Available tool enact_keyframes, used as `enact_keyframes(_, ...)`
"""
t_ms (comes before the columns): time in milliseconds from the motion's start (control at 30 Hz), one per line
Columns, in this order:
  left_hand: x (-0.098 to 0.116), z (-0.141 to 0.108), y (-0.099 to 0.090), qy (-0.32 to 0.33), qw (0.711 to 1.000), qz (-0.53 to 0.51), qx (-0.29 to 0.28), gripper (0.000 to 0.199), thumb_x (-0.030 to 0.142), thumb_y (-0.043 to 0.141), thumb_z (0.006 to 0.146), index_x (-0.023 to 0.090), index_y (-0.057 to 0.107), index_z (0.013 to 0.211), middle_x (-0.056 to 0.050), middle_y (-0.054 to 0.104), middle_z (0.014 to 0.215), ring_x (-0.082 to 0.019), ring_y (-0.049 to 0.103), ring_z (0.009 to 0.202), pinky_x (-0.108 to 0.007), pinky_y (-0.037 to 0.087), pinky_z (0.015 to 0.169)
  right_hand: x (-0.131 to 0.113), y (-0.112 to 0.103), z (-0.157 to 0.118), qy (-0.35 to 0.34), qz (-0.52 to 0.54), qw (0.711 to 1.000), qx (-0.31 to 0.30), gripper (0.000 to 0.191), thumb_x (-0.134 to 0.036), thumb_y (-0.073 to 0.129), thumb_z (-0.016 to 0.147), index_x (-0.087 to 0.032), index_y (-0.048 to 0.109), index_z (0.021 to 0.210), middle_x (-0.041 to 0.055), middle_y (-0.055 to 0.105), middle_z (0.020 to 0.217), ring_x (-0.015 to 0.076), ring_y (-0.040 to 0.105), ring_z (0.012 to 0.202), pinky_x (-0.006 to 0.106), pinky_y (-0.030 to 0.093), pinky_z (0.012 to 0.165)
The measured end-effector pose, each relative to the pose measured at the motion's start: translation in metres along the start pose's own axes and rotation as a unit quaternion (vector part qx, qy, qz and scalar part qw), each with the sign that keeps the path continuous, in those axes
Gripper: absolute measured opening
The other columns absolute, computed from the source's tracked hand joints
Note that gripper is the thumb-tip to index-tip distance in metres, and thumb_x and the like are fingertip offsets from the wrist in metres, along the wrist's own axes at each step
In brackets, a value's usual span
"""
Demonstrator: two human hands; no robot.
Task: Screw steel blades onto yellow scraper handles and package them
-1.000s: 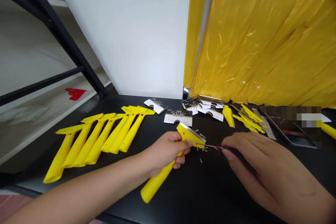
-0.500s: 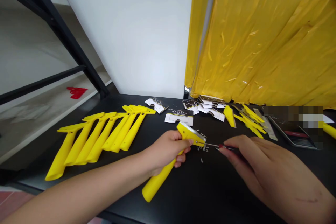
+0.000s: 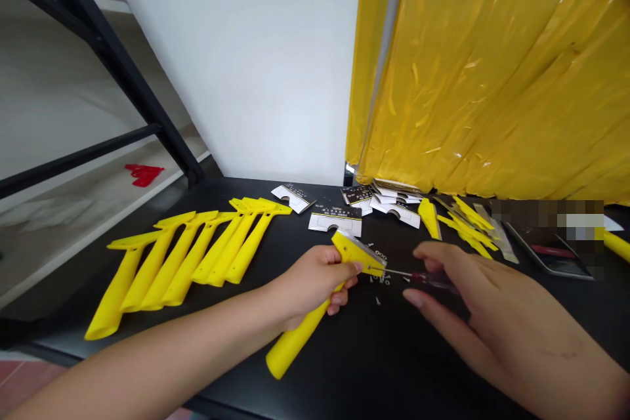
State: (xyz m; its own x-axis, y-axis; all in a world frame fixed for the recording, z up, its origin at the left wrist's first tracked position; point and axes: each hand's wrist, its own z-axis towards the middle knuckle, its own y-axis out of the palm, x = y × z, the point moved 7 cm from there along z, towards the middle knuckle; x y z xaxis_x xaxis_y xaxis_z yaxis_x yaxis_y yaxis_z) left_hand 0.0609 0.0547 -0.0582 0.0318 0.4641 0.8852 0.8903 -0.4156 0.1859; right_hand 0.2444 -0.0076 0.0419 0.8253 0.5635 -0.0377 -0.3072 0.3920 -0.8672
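left hand (image 3: pixel 322 283): wrapped round yellow scraper (image 3: pixel 298 341) | right hand (image 3: pixel 485 321): spread wide around screwdriver (image 3: pixel 420 277)

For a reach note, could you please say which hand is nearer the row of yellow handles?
Left. The left hand, gripping a yellow scraper, is right of the handles; the right hand, at the screwdriver, is farther right.

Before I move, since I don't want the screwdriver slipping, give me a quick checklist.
1. Left hand holding the yellow scraper: ok, fingers wrapped around its neck.
2. Right hand grip on the screwdriver: not ok, thumb and forefinger spread apart.
3. Tip seated in the screw: cannot tell, too small.
4. Left thumb well clear of the tip: not ok, close beside it.
5. Loose screws visible: ok, on the table.
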Motion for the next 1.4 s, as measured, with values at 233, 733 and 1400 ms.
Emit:
enact_keyframes(233,-0.0009,-0.0014,0.0007,0.002,1.0,0.004,-0.008,0.027,0.035,0.072,0.092,0.019,0.053,0.079,0.006,0.052,0.07,-0.004,0.04,0.045,-0.021,0.033,0.042,0.0019,0.0018,0.0009,0.01,0.025,0.999,-0.02,0.024,-0.041,0.044,0.113,-0.023,0.059,0.106,0.0031,0.071,0.078,0.0214,0.072,0.062,0.033,0.051,0.054)
enact_keyframes(733,0.0005,-0.0024,0.0018,0.004,1.0,0.015,-0.004,0.026,0.035,0.071,0.09,0.019,0.053,0.079,0.006,0.051,0.07,-0.004,0.041,0.045,-0.021,0.035,0.042,-0.0002,0.0027,0.0013,-0.014,0.016,0.999,-0.031,0.027,-0.042,0.044,0.113,-0.024,0.059,0.101,0.0019,0.071,0.076,0.0214,0.072,0.062,0.034,0.051,0.054)
enact_keyframes(1400,0.0022,-0.0028,0.0034,0.005,1.0,0.019,-0.014,0.027,0.035,0.071,0.092,0.019,0.054,0.08,0.007,0.05,0.07,-0.004,0.039,0.045,-0.02,0.037,0.041,0.0007,0.0002,0.0011,-0.013,0.019,1.0,-0.013,0.032,-0.047,0.044,0.113,-0.02,0.062,0.114,0.0078,0.077,0.09,0.0249,0.077,0.074,0.036,0.056,0.061)
